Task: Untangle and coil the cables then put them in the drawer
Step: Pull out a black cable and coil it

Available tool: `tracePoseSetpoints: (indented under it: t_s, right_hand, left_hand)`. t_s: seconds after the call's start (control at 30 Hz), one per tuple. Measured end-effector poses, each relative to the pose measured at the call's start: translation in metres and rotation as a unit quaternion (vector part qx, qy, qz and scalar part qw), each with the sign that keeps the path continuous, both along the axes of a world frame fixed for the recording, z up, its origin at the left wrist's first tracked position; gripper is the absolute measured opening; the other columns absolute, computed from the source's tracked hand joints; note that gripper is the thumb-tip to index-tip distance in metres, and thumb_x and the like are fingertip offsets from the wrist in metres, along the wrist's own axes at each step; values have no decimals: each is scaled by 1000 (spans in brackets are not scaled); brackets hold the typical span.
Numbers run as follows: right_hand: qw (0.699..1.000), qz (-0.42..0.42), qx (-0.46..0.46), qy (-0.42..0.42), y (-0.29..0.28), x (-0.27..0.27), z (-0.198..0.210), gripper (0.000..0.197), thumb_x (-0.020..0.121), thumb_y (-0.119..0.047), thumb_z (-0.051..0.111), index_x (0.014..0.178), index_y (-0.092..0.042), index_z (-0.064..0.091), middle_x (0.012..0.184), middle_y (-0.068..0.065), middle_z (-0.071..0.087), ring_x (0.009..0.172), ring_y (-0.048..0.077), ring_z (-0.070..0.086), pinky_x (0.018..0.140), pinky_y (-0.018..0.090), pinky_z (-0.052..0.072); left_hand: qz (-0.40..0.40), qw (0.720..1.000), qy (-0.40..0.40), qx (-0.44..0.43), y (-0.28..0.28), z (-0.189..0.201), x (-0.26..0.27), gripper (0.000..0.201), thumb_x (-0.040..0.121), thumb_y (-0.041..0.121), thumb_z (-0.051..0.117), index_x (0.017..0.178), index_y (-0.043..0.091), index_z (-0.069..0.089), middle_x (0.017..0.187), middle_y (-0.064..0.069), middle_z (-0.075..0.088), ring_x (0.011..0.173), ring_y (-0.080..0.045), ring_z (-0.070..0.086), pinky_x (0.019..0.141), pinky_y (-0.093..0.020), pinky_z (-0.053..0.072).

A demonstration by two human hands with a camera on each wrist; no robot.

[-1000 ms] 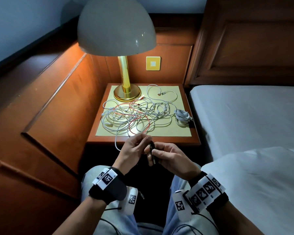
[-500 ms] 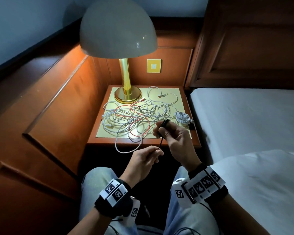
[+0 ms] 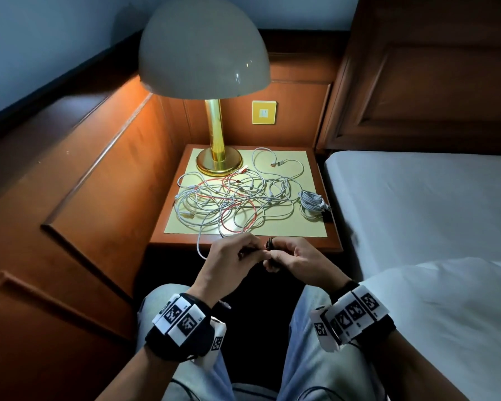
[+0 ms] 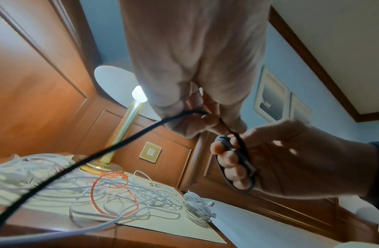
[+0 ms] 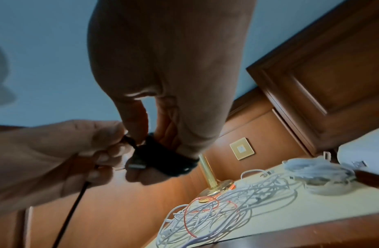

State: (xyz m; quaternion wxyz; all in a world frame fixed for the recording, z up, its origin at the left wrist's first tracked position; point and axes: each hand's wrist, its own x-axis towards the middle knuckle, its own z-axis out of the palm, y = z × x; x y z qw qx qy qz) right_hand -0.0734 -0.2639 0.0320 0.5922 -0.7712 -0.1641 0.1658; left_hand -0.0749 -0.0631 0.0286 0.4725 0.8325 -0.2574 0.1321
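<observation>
Black cable (image 4: 112, 147) was wound in loops round the right hand (image 3: 298, 260) and pinched by the left hand (image 3: 229, 264). Its far end was cut off from view.

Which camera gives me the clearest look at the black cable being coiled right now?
Left wrist: the black cable runs from the left hand into loops wound round the fingers of the right hand. The right wrist view shows a dark, blurred coil. The head view shows only a dark bit between the hands.
</observation>
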Motion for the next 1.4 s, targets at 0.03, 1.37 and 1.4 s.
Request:
tracePoseSetpoints:
  t_s: [0.03,1.37,1.4]
  right_hand:
    - [997,16,49,52,-1,0,2,15,100,-6,50,91,-2,62,82,7,65,75,15,58,74,25,46]
    - [941,-223,163,198,24,-4,-15,29,107,-26,41,106,-8,64,93,8,64,72,14,56,61,24,47]
    - [957,-181,106,200,27,-8,-25,27,106,-25,43,111,-10,65,96,5,61,73,11,53,59,22,45]
  left_hand:
    - [-9,1000,15,-16,0,1,1,14,80,13,83,87,9,72,79,6,71,73,-5,64,72,-15,48]
    - [24,834,362,-416,-5,35,6,24,82,-8,71,106,-7,73,92,-27,71,76,-31,70,72,-34,63]
    - [25,832,358,-423,-5,38,7,25,83,-9,70,108,-8,72,91,-25,71,74,-29,71,69,-31,62]
